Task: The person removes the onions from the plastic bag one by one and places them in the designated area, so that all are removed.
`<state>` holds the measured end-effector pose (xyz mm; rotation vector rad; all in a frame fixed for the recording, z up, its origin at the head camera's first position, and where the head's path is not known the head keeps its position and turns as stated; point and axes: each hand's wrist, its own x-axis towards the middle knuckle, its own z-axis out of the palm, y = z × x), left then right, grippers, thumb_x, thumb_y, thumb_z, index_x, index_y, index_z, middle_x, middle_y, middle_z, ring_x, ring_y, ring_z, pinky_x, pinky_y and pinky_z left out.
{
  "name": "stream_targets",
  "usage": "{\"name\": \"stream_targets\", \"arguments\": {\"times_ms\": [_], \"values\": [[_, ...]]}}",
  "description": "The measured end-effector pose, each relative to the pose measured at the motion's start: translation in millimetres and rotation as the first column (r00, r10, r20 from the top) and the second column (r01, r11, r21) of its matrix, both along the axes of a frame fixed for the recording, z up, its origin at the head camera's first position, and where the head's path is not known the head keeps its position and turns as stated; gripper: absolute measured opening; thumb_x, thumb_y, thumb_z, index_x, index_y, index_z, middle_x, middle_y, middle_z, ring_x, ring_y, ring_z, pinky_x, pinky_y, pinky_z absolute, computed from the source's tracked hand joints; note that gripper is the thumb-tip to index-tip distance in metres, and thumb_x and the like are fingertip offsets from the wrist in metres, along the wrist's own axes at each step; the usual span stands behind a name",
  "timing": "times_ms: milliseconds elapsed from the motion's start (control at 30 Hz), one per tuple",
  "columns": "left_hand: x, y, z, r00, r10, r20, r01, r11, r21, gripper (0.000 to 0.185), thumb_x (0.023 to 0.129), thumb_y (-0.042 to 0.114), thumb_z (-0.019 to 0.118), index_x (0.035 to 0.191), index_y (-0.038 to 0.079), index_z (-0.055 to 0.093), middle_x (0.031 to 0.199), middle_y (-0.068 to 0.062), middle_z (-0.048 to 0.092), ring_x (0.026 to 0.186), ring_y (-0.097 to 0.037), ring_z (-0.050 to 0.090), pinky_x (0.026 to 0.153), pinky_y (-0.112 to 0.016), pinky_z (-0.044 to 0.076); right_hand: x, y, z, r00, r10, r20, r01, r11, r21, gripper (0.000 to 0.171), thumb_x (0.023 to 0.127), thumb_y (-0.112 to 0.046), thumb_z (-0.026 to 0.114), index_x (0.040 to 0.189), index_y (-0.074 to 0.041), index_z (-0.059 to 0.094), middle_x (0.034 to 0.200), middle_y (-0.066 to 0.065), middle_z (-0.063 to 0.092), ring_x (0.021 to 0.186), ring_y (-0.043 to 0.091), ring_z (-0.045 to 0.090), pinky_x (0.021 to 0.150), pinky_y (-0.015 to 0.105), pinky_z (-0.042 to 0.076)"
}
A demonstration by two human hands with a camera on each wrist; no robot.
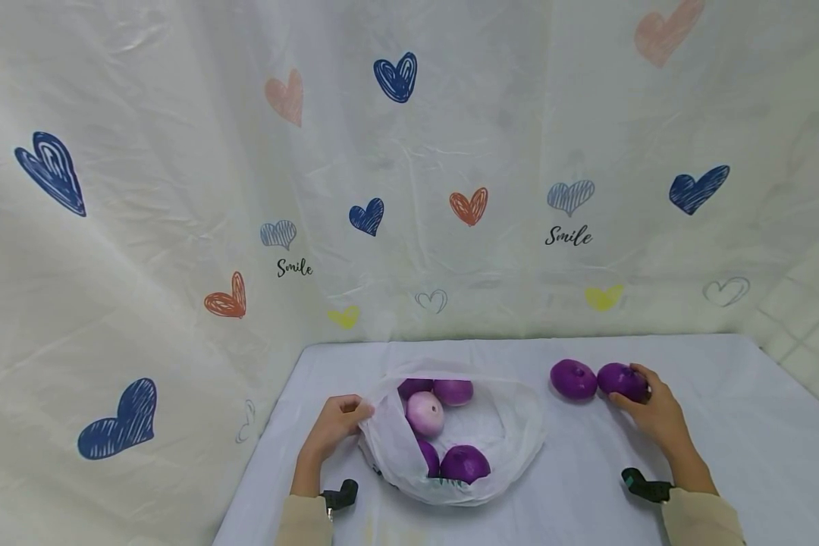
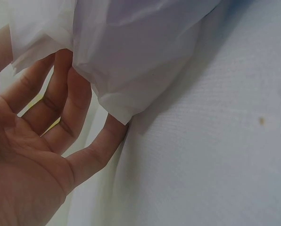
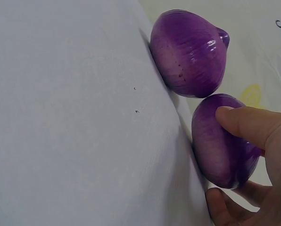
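Observation:
A white plastic bag (image 1: 519, 432) lies with its mouth wide, holding several purple onions and one paler onion (image 1: 425, 414). At its left rim, my left hand (image 1: 336, 426) pinches the plastic; the left wrist view shows its fingers bent behind the bag wall (image 2: 140, 61). Over on the right, my right hand (image 1: 662, 421) grips a purple onion (image 3: 218, 146), thumb on one side and fingers around the other. Another purple onion (image 1: 573, 380) sits right beside the gripped one, both on the white cloth.
A white cloth covers the table (image 1: 580, 485). Behind it hangs a pale sheet (image 1: 491, 136) printed with hearts and "Smile". Each wrist wears a black camera mount, such as the left mount (image 1: 341, 494). A tiled surface (image 1: 801, 318) shows at the far right.

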<state>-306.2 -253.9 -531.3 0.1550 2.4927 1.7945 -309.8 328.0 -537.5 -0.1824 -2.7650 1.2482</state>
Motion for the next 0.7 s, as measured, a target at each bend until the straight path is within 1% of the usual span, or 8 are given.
{"name": "stream_targets", "arguments": {"times_ms": [233,433,700], "values": [[-1.6,-0.4,-1.5,1.0,0.01,0.009,-0.009,1.0,-0.002,0.025,0.093,0.027,0.076,0.096,0.003,0.072,0.085,-0.003,0.066,0.079,-0.017,0.061,0.075,-0.035,0.056,-0.3,0.5,-0.6,1.0,0.011,-0.01,-0.011,1.0,0.006,0.091,0.1,-0.042,0.064,0.16,0.001,0.012,0.15,0.049,0.022,0.131,0.067,0.032,0.104,0.077,0.03],[-2.4,-1.1,-2.5,1.0,0.001,0.012,-0.001,1.0,-0.001,0.026,0.093,0.027,0.075,0.097,0.002,0.072,0.087,-0.004,0.067,0.08,-0.017,0.061,0.076,-0.036,0.057,-0.6,1.1,-1.7,1.0,0.012,-0.028,-0.012,1.0,0.008,0.09,0.1,-0.039,0.064,0.16,0.003,0.013,0.149,0.049,0.023,0.131,0.067,0.034,0.103,0.076,0.031],[-3.7,-1.5,-3.7,1.0,-0.007,0.009,0.007,1.0,0.013,0.025,0.093,0.025,0.076,0.096,0.001,0.071,0.085,-0.002,0.067,0.079,-0.016,0.061,0.073,-0.033,0.056,-0.3,1.9,2.4,1.0,-0.002,-0.031,0.002,1.0,0.019,0.087,0.1,-0.039,0.063,0.16,0.002,0.014,0.151,0.048,0.023,0.129,0.067,0.037,0.101,0.075,0.034]]}}
